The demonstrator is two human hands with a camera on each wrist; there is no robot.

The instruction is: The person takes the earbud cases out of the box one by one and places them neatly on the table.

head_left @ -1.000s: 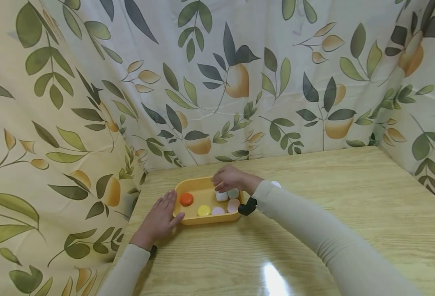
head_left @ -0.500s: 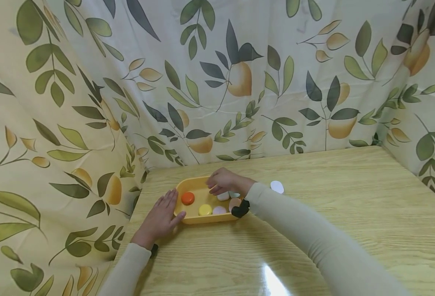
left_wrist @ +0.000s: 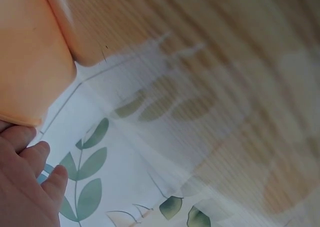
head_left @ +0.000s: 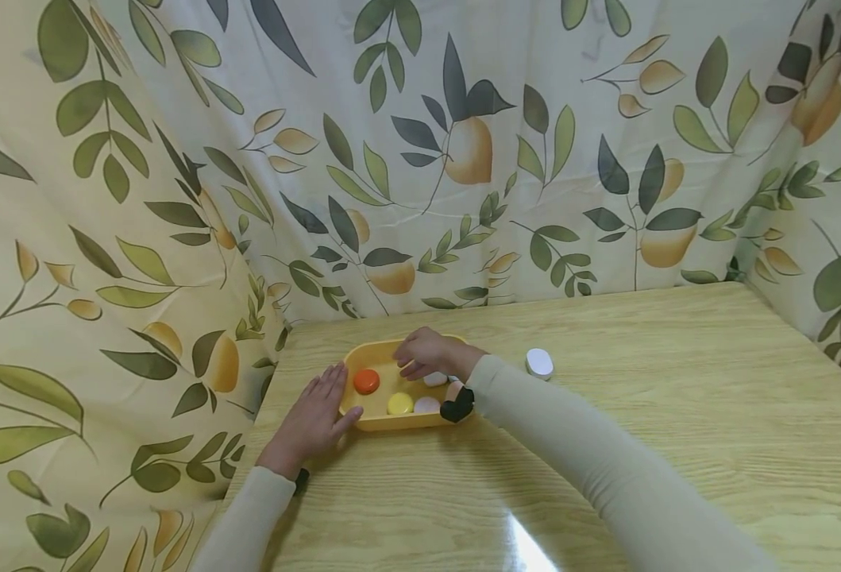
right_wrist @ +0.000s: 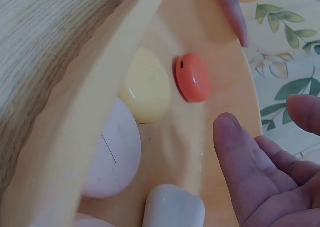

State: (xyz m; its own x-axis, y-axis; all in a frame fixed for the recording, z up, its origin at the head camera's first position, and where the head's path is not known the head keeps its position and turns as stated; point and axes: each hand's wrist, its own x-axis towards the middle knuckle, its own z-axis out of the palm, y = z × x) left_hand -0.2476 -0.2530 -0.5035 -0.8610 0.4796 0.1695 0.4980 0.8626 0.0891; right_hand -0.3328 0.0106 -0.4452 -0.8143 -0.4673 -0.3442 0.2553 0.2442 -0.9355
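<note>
A yellow oblong tray holds several small rounded pieces. An orange-red round piece with a dark slot lies at its left end. Along the near side are a yellow round piece and a pale lilac one. My left hand rests on the tray's left end, its fingers laid along the rim. Over the tray's far right part hovers my right hand. In the right wrist view its thumb and fingers stand apart with nothing between them, beside a white rounded block. The forearm hides part of the tray's right end.
A white oval piece sits on the wooden table, right of the tray. Leaf-and-fruit patterned curtains hang behind and to both sides. Glare shows on the table's near part.
My right hand has shifted slightly left over the tray, and its sleeve has uncovered the white oval piece on the table. My left hand has stayed on the tray.
</note>
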